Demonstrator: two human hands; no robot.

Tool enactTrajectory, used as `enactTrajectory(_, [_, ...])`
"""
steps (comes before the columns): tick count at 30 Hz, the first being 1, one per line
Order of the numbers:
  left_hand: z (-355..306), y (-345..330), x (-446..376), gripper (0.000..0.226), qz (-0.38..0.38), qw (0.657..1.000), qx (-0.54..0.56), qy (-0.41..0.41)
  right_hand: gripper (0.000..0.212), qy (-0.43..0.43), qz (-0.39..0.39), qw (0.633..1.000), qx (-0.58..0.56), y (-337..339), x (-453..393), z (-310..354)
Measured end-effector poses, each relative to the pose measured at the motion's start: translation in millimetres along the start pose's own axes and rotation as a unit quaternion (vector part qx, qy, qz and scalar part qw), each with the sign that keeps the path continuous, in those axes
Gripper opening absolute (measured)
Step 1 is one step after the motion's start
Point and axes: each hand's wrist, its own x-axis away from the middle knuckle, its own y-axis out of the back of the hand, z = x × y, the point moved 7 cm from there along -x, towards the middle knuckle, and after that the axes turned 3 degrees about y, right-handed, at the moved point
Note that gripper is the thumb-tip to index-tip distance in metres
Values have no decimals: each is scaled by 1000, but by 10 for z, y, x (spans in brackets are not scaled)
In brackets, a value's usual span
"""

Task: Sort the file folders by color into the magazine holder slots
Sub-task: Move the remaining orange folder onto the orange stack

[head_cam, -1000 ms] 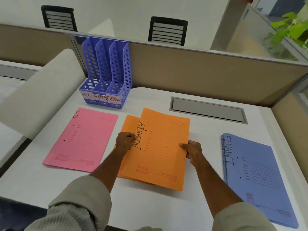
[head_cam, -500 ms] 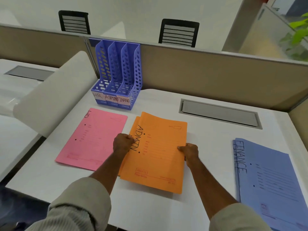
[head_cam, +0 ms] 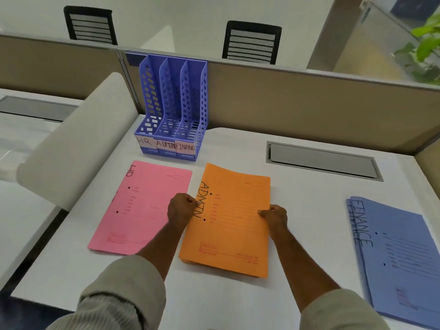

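Observation:
An orange folder stack [head_cam: 232, 222] marked ADMIN lies at the middle of the white desk. My left hand [head_cam: 182, 208] grips its left edge and my right hand [head_cam: 273, 216] pinches its right edge. A pink folder [head_cam: 142, 206] marked HR lies flat just left of it. Blue folders [head_cam: 400, 260] marked FINANCE lie stacked at the right. A blue three-slot magazine holder [head_cam: 172, 110] stands at the back, labelled HR, ADMIN, FINANCE; its slots look empty.
A beige partition [head_cam: 309, 101] runs behind the holder. A grey cable hatch [head_cam: 321, 160] is set in the desk at the back right. A white curved chair back or panel [head_cam: 76, 141] rises at the left. The desk's front edge is near my sleeves.
The orange folders, fanned apart before, have been squared into one neat stack between my hands. The view has also shifted a little.

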Motion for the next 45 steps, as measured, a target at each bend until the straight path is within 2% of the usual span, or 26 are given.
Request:
enactTrajectory(15, [-1, -63, -256, 14, 51, 998, 1, -41, 29, 3, -43, 996, 75, -107, -42, 35])
enactTrajectory(22, [56, -114, -294, 11, 61, 998, -5, -30, 10, 6, -34, 994, 101, -115, -65, -36])
enactTrajectory(24, [76, -127, -297, 11, 61, 998, -13, -26, 16, 6, -38, 994, 104, -122, -63, -40])
enactTrajectory(27, [127, -123, -309, 9, 59, 998, -14, -12, 51, 2, -43, 992, 118, -138, -40, -53])
enactTrajectory(29, [168, -117, -329, 7, 62, 998, -9, -5, 66, 0, -46, 992, 118, -144, -5, -65])
enactTrajectory(33, [210, -92, -354, 6, 61, 998, -6, -10, 68, 27, -58, 985, 158, -139, 35, -43])
enactTrajectory(37, [151, 4, -350, 19, -2, 998, -12, -61, 61, 75, -91, 961, 249, -140, 78, 63])
enactTrajectory(40, [56, 76, -276, 26, -51, 987, -2, -152, 60, 142, -109, 926, 332, -226, 168, 199])
enactTrajectory(42, [-2, 58, -242, 37, -51, 977, -32, -205, 63, 195, -111, 893, 390, -319, 224, 292])
enactTrajectory(45, [-48, -7, -260, 62, -33, 959, -141, -242, 71, 241, -109, 829, 492, -467, 293, 403])
